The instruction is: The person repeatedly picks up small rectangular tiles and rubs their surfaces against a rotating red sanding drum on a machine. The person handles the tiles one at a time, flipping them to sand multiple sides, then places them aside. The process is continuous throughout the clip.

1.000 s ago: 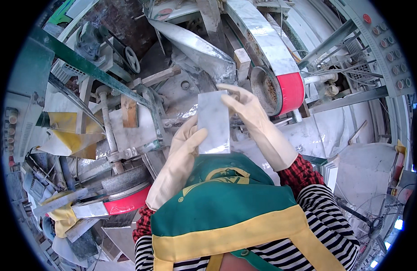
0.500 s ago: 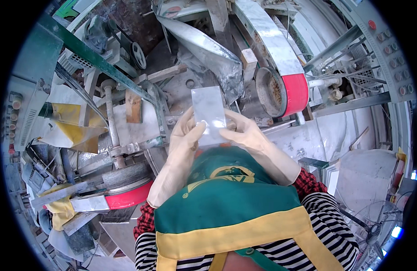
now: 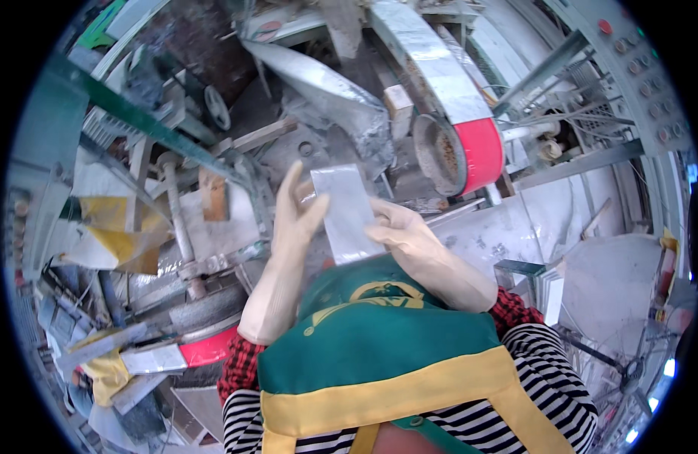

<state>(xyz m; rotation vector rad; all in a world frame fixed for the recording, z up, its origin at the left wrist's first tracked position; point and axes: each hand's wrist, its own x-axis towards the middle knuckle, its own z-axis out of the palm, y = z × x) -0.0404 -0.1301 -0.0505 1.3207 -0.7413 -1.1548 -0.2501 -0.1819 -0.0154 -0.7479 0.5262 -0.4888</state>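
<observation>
A pale grey, glossy rectangular tile (image 3: 347, 216) is held up in front of my chest, tilted slightly to the left. My right hand (image 3: 403, 233), in a cream rubber glove, grips its right edge between thumb and fingers. At the tile's left edge is my left hand (image 3: 296, 219) in a matching glove. Its fingers are spread and point away from me, with the thumb close to the edge; whether the thumb touches it I cannot tell. My green apron (image 3: 394, 337) with yellow trim lies just below the tile.
A belt machine with a red-covered end (image 3: 481, 155) stands ahead on the right, and another red-ended one (image 3: 210, 348) at lower left. Control panels with buttons (image 3: 651, 91) flank the area. Upright slabs (image 3: 549, 291) stand at right. A green beam (image 3: 148, 121) crosses the far left.
My left hand has let go of the tile's left side and spread its fingers. The tile has tilted and come lower in view, still in my right hand. The view has shifted slightly.
</observation>
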